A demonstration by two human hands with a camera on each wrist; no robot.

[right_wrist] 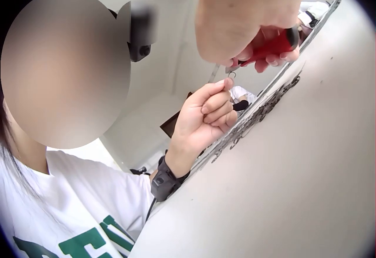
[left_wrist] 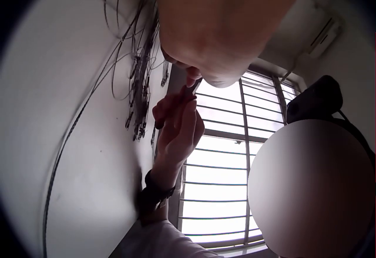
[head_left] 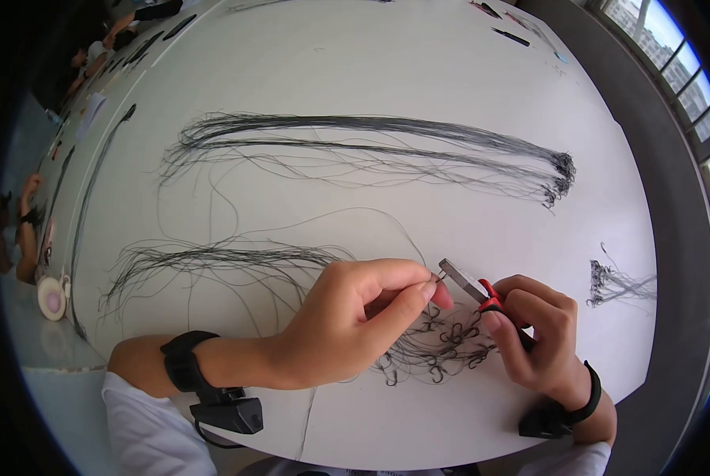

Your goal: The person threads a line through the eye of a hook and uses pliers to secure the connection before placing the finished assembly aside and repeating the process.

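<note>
My left hand (head_left: 363,317) pinches a small fish hook (right_wrist: 233,75) between thumb and forefinger, over the table. My right hand (head_left: 541,329) grips pliers (head_left: 464,281) with a grey metal nose and red-and-black handles (right_wrist: 267,51). The nose tip is right at the pinched hook, just beyond the left fingertips. Beneath both hands lies a bundle of dark fishing lines (head_left: 236,258), its right end a cluster of loose hooks (head_left: 438,349). My left forearm and hand cover part of that bundle. A thin line arcs over the table toward the left fingertips.
Farther back lies a longer bundle of lines (head_left: 371,123) with hooks at its right end. A smaller hook bundle (head_left: 600,282) is near the right edge. A dark pen-like tool (head_left: 511,36) lies at the back. A white spool (head_left: 52,298) stands left; other people sit beyond.
</note>
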